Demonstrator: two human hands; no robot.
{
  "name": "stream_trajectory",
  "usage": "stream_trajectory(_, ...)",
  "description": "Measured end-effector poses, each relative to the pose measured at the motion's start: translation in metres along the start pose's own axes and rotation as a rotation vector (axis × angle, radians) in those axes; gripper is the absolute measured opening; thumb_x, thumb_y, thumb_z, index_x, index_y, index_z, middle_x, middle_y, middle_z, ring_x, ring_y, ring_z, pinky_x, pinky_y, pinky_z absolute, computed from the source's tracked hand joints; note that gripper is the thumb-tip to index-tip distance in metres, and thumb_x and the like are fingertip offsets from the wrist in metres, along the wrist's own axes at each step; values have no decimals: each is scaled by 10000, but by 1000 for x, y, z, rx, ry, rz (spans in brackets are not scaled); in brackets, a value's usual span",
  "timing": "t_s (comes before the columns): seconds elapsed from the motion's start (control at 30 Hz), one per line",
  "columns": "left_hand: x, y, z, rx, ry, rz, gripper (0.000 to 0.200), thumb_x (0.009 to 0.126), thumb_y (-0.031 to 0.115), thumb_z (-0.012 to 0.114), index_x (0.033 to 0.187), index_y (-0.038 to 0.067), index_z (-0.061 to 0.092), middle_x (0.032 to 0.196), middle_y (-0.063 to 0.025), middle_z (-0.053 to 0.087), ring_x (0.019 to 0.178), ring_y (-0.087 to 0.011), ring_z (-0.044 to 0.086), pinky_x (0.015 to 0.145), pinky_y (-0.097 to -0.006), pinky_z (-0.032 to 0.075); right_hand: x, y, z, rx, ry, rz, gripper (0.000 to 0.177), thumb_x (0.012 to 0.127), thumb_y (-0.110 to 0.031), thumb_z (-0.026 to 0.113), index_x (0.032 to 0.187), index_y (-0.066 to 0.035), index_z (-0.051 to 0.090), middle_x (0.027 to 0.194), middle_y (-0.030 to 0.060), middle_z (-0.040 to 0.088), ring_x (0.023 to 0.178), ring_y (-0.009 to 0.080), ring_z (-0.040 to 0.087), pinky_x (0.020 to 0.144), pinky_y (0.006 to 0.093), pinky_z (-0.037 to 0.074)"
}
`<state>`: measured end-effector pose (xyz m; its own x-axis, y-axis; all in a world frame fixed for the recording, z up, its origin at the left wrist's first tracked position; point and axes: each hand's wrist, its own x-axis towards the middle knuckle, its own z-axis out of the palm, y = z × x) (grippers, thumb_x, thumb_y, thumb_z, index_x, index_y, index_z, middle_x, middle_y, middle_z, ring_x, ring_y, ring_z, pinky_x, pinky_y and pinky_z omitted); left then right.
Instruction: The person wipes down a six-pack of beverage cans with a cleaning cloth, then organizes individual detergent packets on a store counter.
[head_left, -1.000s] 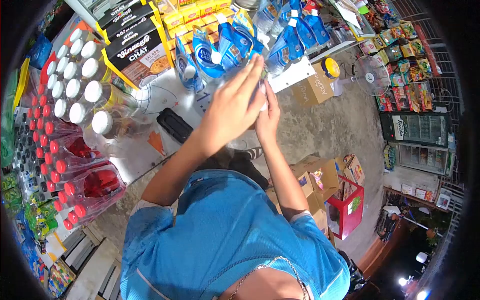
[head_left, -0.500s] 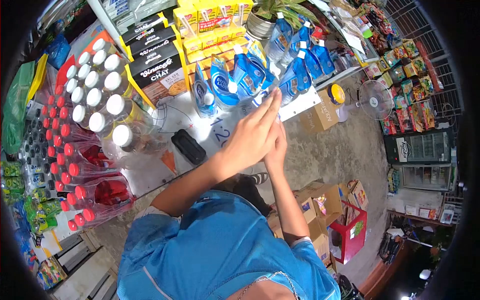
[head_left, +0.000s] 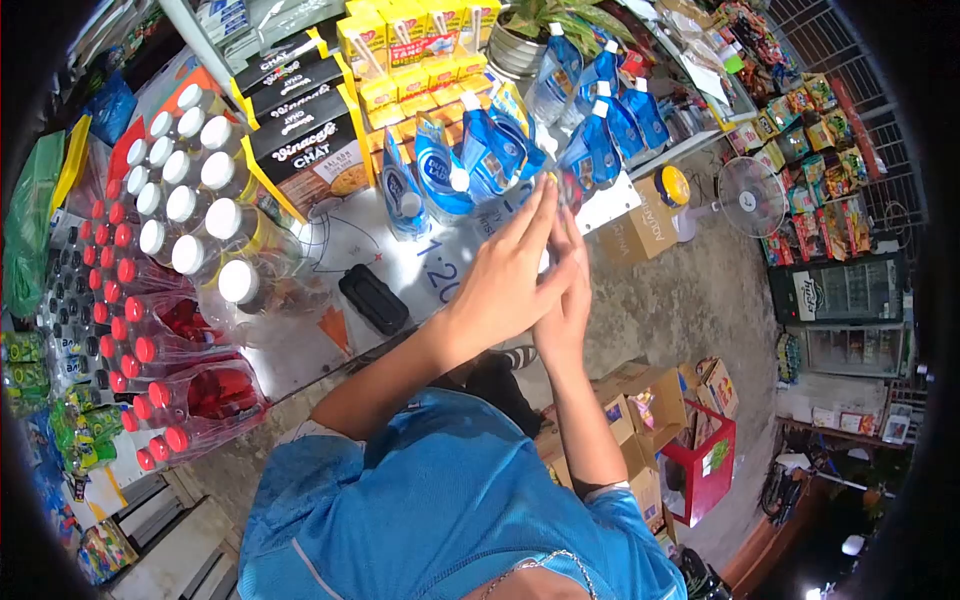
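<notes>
My left hand (head_left: 507, 275) and my right hand (head_left: 566, 300) meet above the counter's front edge, palms turned toward each other. The left one is open, its fingers stretched out straight and its thumb across toward the right hand. Stretched fingers also show on the right hand, which is open and partly behind the left. A small pale patch shows between them, too little to identify. Just beyond the fingertips stand blue pouches (head_left: 492, 150). A black case (head_left: 374, 299) lies on the white counter (head_left: 300, 345), left of my left hand.
White-capped bottles (head_left: 238, 282) and red-capped bottles (head_left: 146, 349) in plastic wrap fill the left. Behind are black coffee packs (head_left: 310, 150), yellow boxes (head_left: 420, 30) and a potted plant (head_left: 515, 45). Cardboard boxes (head_left: 640, 405), a red box (head_left: 700, 465) and a fan (head_left: 750, 198) stand right.
My hands have shifted slightly and drawn a little apart at the palms. The right hand's fingers now show more beside the left. The view has moved slightly.
</notes>
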<state>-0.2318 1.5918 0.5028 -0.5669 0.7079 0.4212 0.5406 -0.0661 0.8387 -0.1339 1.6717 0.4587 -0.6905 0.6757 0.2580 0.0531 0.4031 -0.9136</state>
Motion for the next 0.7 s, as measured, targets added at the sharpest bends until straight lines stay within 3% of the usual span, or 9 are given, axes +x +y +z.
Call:
stream_trajectory(0.1, 4, 2, 2, 22, -12, -33, 773, 957, 271, 712, 1579, -37, 371, 1594, -300, 417, 1425, -451, 482, 1137, -456, 456, 1, -4, 4, -77, 30, -174, 402, 1083, -66, 482, 1447, 89, 552, 1625, 239, 406, 1485, 367, 436, 1161, 439, 420)
stream_trajectory(0.13, 4, -1, 1, 20, -23, -50, 781, 954, 268, 723, 1584, -27, 368, 1590, -297, 424, 1425, -440, 490, 1138, -448, 459, -8, 36, 16, 151, 93, -109, 379, 1052, -20, 513, 1405, 107, 567, 1616, 253, 416, 1470, 395, 455, 1162, 447, 414)
stream_trajectory(0.17, 5, -4, 1, 60, 16, -6, 714, 966, 236, 707, 1559, -29, 413, 1554, -296, 473, 1413, -437, 505, 1130, -452, 465, -13, 63, 6, -200, 32, -149, 361, 1037, -4, 512, 1380, 81, 587, 1587, 267, 452, 1454, 407, 477, 1154, 444, 424)
stream_trajectory(0.27, 6, -8, -5, 132, -2, 40, 605, 974, 187, 679, 1500, -42, 488, 1477, -303, 544, 1333, -450, 574, 1099, -455, 486, -21, 74, -8, -201, -10, 7, 404, 1032, 5, 492, 1425, 25, 584, 1556, 265, 494, 1466, 408, 462, 1160, 433, 416)
stream_trajectory(0.37, 12, -5, -14, 259, -4, 111, 475, 933, 124, 673, 1361, -67, 592, 1310, -270, 647, 1195, -430, 642, 998, -466, 539, -21, 70, -27, -195, -41, 38, 435, 1042, -12, 466, 1463, -12, 574, 1563, 245, 496, 1487, 376, 442, 1152, 409, 425)
stream_trajectory(0.47, 21, 3, -21, 206, -131, 33, 177, 846, 65, 694, 1015, 17, 721, 994, -144, 737, 1011, -353, 690, 908, -446, 533, -14, 72, -37, 103, 74, 159, 453, 1060, -56, 456, 1500, -45, 561, 1563, 176, 509, 1410, 261, 514, 1086, 353, 473)
stream_trajectory(0.5, 24, 5, -23, 203, -133, 41, 177, 846, 65, 694, 1015, 17, 721, 994, -144, 737, 1011, -353, 690, 908, -446, 533, -13, 69, -42, 100, 82, 155, 453, 1060, -56, 456, 1500, -45, 561, 1563, 176, 509, 1410, 261, 514, 1086, 353, 473)
stream_trajectory(0.63, 31, 15, -30, 226, -285, 269, 58, 803, 53, 711, 850, 76, 687, 897, -77, 702, 957, -269, 661, 1009, -445, 461, -15, 29, -57, 231, 177, 282, 430, 1076, -86, 476, 1493, -49, 575, 1561, 150, 515, 1370, 195, 523, 1032, 314, 486)
stream_trajectory(0.7, 30, 15, -26, 250, -298, 438, 53, 805, 48, 708, 837, 80, 680, 892, -56, 688, 1003, -264, 635, 993, -474, 451, -15, -6, -56, 29, 150, 78, 425, 1070, -85, 485, 1481, -47, 589, 1561, 171, 516, 1380, 238, 536, 1092, 343, 452)
